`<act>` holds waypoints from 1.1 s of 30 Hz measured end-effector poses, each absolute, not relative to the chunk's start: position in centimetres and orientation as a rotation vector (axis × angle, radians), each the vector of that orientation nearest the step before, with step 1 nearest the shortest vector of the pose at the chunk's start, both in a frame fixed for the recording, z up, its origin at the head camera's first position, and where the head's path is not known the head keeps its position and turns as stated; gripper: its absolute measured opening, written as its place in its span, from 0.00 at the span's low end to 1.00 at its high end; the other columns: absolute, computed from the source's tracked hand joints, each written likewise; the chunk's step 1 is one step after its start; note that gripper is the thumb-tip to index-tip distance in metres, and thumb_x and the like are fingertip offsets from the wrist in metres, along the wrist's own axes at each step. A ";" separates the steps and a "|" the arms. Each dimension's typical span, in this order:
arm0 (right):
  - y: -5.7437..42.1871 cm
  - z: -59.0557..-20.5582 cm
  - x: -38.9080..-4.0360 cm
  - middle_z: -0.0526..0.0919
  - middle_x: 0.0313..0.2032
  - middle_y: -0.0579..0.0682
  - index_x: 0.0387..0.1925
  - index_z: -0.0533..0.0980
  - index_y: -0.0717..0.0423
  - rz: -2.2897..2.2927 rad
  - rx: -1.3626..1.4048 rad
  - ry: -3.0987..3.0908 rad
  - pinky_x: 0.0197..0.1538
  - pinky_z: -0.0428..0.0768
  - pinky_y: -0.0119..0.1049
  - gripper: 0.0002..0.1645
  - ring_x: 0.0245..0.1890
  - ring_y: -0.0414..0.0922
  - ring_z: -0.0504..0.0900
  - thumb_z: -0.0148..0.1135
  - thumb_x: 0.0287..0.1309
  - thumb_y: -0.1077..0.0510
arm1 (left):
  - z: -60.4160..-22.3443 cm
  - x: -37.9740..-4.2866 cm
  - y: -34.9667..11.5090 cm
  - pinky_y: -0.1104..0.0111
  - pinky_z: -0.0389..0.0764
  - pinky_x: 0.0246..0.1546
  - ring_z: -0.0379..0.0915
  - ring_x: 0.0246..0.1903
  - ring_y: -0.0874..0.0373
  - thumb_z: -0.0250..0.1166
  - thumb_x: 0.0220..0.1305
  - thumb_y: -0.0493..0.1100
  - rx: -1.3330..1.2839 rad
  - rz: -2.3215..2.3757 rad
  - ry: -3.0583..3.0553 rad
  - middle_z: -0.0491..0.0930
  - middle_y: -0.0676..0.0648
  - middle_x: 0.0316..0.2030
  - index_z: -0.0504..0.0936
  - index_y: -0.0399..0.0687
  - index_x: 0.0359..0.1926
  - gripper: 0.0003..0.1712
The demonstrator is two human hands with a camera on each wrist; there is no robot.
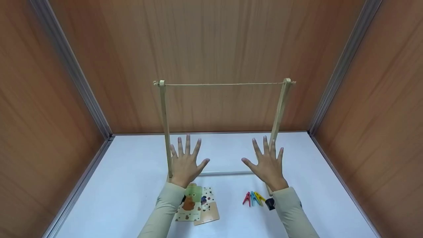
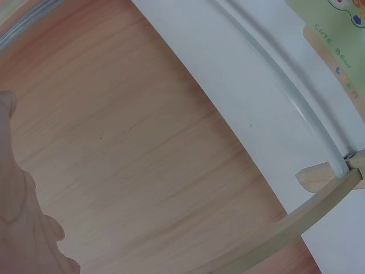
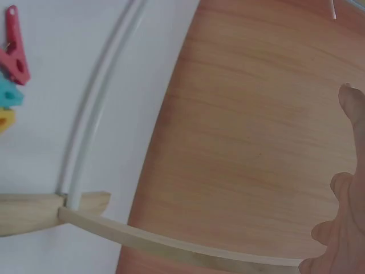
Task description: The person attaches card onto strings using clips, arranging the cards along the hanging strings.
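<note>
Both hands are held out with fingers spread and nothing in them. In the head view my left hand (image 1: 185,167) overlaps the foot of the left post of a wooden drying rack (image 1: 164,112). My right hand (image 1: 268,165) is in front of the right post. A string (image 1: 224,84) runs between the post tops. Below the left hand lie printed cards (image 1: 206,215), one with a bear, partly hidden by the sleeve. Left of the right sleeve lie a red clothespin (image 1: 247,199), a blue clothespin (image 1: 253,198) and a yellow clothespin (image 1: 259,197).
A small black object (image 1: 270,204) sits beside the clothespins, partly behind the right sleeve. The rack's white crossbar (image 1: 228,173) runs low between its feet. Wood-grain panels (image 1: 224,43) with grey metal edges enclose the white table (image 1: 125,185) at the back and sides.
</note>
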State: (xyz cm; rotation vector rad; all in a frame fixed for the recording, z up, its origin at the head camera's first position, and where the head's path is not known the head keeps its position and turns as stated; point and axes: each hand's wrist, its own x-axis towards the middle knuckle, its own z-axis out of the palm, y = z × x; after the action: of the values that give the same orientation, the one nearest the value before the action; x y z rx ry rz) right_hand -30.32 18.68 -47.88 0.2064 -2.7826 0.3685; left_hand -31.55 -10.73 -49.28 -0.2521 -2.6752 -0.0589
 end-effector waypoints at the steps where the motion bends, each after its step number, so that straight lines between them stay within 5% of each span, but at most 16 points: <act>1: 18.7 -47.9 -30.3 0.43 0.75 0.60 0.75 0.47 0.40 0.367 0.208 -2.786 0.67 0.33 0.71 0.54 0.73 0.67 0.39 0.45 0.55 0.21 | -49.4 -31.5 -10.7 0.36 0.42 0.68 0.34 0.74 0.35 0.46 0.60 0.77 -0.255 -0.069 -2.672 0.40 0.41 0.76 0.50 0.65 0.75 0.47; 24: 20.4 -47.5 -29.9 0.41 0.75 0.60 0.75 0.45 0.42 0.489 0.180 -2.790 0.67 0.34 0.70 0.55 0.74 0.65 0.38 0.48 0.56 0.23 | -49.0 -31.8 -11.1 0.38 0.43 0.69 0.38 0.74 0.40 0.46 0.63 0.74 -0.261 -0.105 -2.667 0.43 0.41 0.76 0.51 0.59 0.75 0.46; 33: 22.1 -48.4 -29.6 0.50 0.73 0.63 0.75 0.48 0.47 0.817 0.185 -2.739 0.67 0.44 0.70 0.52 0.71 0.67 0.51 0.55 0.59 0.31 | -49.5 -31.7 -11.6 0.42 0.44 0.70 0.46 0.73 0.40 0.49 0.67 0.67 -0.269 -0.342 -2.711 0.50 0.39 0.74 0.52 0.53 0.75 0.43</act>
State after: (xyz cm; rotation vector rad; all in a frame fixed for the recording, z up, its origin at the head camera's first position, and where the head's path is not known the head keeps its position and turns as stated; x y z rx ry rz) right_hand -29.63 22.08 -48.42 0.1848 -2.7389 0.8171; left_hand -31.74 -11.64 -49.45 -0.2694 -2.7106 -0.3416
